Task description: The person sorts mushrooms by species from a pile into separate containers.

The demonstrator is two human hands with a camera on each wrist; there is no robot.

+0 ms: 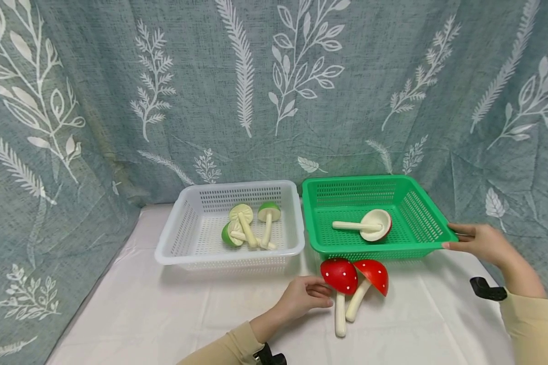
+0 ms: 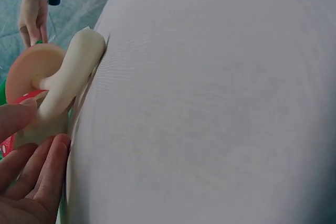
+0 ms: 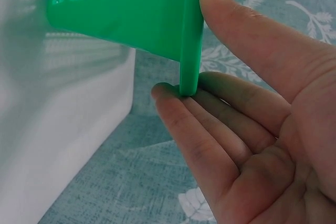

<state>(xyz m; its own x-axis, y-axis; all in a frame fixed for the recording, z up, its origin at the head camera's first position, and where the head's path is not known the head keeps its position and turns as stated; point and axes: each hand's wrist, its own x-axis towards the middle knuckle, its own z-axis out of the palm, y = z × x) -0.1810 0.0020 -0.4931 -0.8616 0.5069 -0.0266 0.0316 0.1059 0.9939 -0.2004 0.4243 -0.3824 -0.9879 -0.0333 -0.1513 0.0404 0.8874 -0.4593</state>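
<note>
My left hand (image 1: pixel 303 298) is beside two red toy mushrooms with white dots, its fingers loosely bent. The nearer mushroom (image 1: pixel 339 276) has its cap right at those fingertips and its pale stem toward me; the second mushroom (image 1: pixel 373 276) leans against it on the right. From the left wrist, a thick cream stem (image 2: pixel 79 69) shows between and beyond the thumb and fingers. At the far right, my right hand (image 1: pixel 481 245) holds the rim of the green basket (image 1: pixel 370 251), thumb over the edge and fingers under it. One red-capped mushroom (image 1: pixel 378 224) lies inside that basket, underside up.
Left of the green basket stands a white basket (image 1: pixel 173 257) with several green-capped toy mushrooms (image 1: pixel 268 213) in it. A pale cloth (image 1: pixel 237 304) covers the table. Behind hangs a grey-green curtain (image 1: pixel 201 91) with white leaf prints.
</note>
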